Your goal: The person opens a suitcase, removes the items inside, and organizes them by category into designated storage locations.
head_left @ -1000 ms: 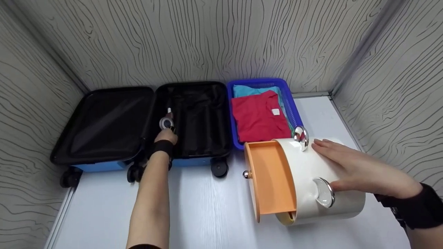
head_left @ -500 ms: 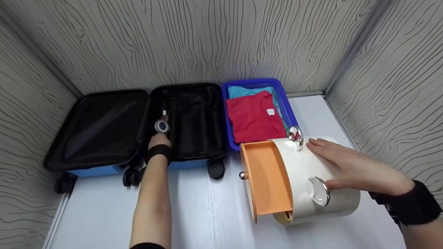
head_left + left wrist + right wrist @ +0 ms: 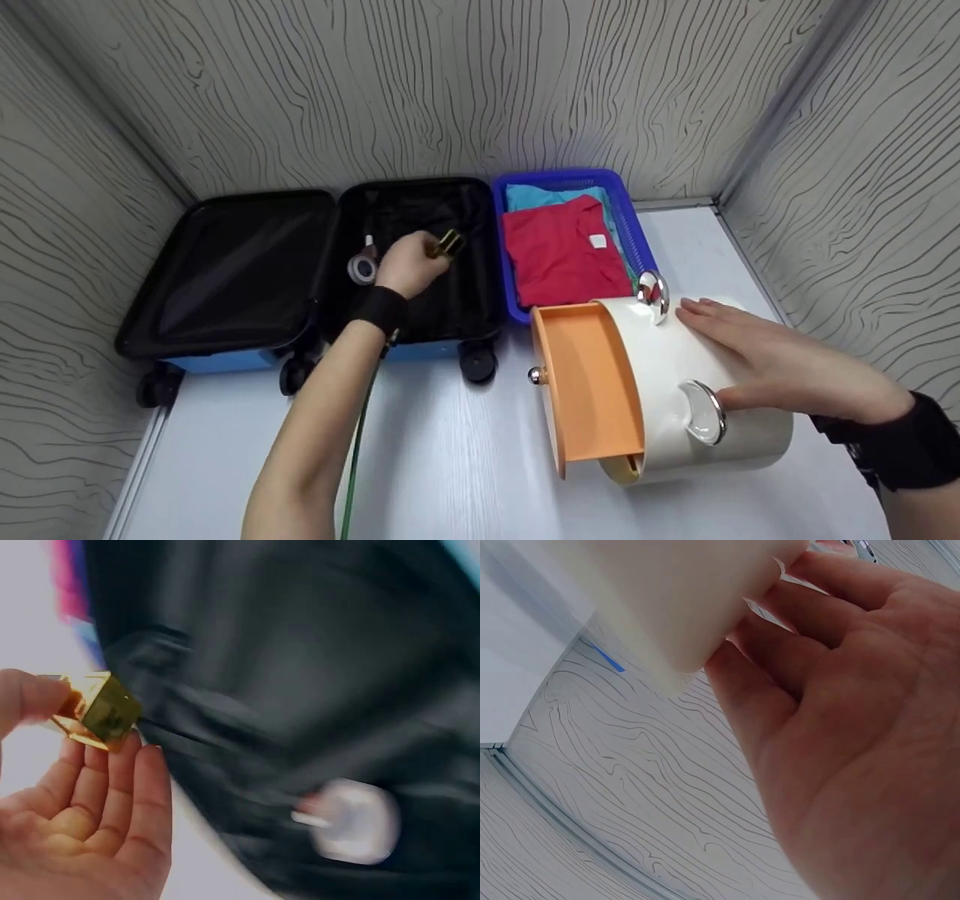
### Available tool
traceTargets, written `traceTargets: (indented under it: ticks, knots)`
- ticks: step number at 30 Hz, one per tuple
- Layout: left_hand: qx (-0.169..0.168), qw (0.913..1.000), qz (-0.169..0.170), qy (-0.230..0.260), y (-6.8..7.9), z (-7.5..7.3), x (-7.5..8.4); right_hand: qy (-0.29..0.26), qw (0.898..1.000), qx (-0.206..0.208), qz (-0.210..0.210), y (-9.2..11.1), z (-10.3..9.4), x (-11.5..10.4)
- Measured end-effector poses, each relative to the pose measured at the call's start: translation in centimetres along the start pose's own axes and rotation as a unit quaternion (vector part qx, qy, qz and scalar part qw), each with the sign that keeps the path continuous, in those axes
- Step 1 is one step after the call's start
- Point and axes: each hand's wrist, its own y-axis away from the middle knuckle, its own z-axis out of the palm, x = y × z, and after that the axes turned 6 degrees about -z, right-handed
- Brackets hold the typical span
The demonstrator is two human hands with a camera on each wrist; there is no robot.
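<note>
Over the right half of the open suitcase [image 3: 420, 343], my left hand [image 3: 412, 264] pinches a small gold block [image 3: 451, 244]. The left wrist view shows the glossy block [image 3: 111, 711] between thumb and fingertips; its exact kind is unclear. Left of the hand, in the black-lined half, lies a round white-rimmed thing [image 3: 362, 270] with a brown part and a white tip, perhaps a watch. My right hand [image 3: 802, 367] rests with extended fingers on a white rounded case [image 3: 660, 360] with chrome-rimmed fittings. An orange drawer [image 3: 592, 382] with a round knob sticks out of its left side.
Behind the case stands a blue basket [image 3: 636, 240] with a folded red garment [image 3: 562, 251] and turquoise cloth [image 3: 544, 196]. Patterned walls [image 3: 450, 90] enclose the white table [image 3: 442, 450] at the back and sides. Black wheels [image 3: 478, 365] project from the suitcase front.
My left hand has moved right and away from beside the round thing, bringing the gold block into plain view. The round thing stays in the suitcase. My right hand keeps its place on the case.
</note>
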Motion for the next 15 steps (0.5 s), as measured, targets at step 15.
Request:
traceTargets:
  ticks: [15]
  knots:
    - [-0.103,0.9180,0.335,-0.185,8.2,2.1,15.0,-0.015,1.000,0.011,-0.018,0.2,0.0,0.1]
